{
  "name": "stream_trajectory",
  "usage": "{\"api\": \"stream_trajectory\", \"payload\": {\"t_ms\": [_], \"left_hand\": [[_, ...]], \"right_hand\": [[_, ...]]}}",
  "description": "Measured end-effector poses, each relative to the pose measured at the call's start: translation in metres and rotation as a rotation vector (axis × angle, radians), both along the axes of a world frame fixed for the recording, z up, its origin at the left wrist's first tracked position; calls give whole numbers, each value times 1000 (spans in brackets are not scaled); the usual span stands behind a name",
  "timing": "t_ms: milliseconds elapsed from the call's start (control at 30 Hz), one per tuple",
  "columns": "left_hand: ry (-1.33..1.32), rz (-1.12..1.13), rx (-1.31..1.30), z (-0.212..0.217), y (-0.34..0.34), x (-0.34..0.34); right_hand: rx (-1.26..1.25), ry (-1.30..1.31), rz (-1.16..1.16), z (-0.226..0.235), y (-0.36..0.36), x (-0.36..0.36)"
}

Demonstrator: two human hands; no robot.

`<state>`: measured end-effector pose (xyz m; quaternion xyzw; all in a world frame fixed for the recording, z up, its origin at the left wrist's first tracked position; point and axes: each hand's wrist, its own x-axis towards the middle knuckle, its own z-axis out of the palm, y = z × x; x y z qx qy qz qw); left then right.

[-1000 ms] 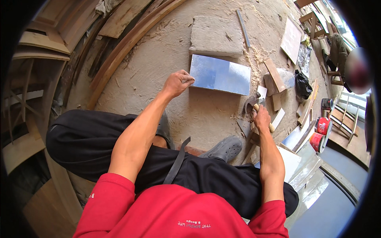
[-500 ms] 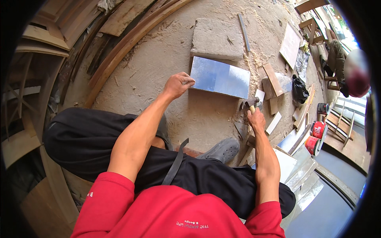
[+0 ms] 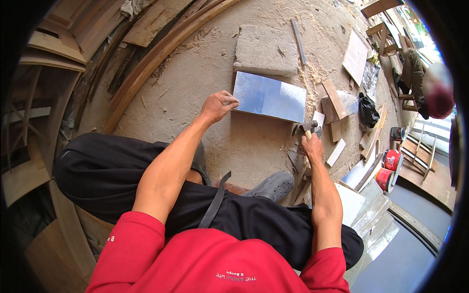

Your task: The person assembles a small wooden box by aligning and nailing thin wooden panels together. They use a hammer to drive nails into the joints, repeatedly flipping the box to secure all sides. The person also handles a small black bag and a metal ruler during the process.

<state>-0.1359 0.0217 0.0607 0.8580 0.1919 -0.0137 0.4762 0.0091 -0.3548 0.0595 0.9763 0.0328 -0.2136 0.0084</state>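
Observation:
My right hand (image 3: 312, 146) is wrapped round the wooden handle of a hammer (image 3: 307, 129). Its dark metal head is just off the lower right corner of a board box or panel (image 3: 268, 96) with a blue and white face. At the left end of that panel, my left hand (image 3: 220, 106) is closed in a pinch, its fingertips right at the edge. Whatever lies between those fingertips is too small or hidden to make out. Behind the panel sits a rough concrete slab (image 3: 266, 50), apparently touching it.
A narrow dark strip (image 3: 298, 42) lies beyond the slab. Wood offcuts (image 3: 334, 99), a black plastic bag (image 3: 368, 109) and red tins (image 3: 392, 159) crowd the right side. Long planks (image 3: 161, 61) line the left. Another person (image 3: 415, 73) sits at far right.
The hammer and my right hand have shifted slightly left. My left hand keeps its pinch at the panel's edge.

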Motion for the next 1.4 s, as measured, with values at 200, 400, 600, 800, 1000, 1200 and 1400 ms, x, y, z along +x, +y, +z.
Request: {"api": "stream_trajectory", "payload": {"t_ms": [200,400,600,800,1000,1200,1400], "left_hand": [[10,-4,28,2,-4,0],[34,16,13,2,-4,2],[34,4,58,6,-5,3],[-18,-2,133,2,-7,0],[-95,-24,169,0,-10,1],[-178,-29,206,-2,-14,1],[-233,2,218,-7,-16,-5]], "right_hand": [[14,11,-3,1,5,-3],[18,13,-12,3,8,-4],[37,19,-12,-5,3,-2],[107,-8,-74,-7,2,-2],[352,-136,-239,-31,-11,10],[828,-256,-401,-35,-4,26],[1223,82,-430,46,87,5]]}}
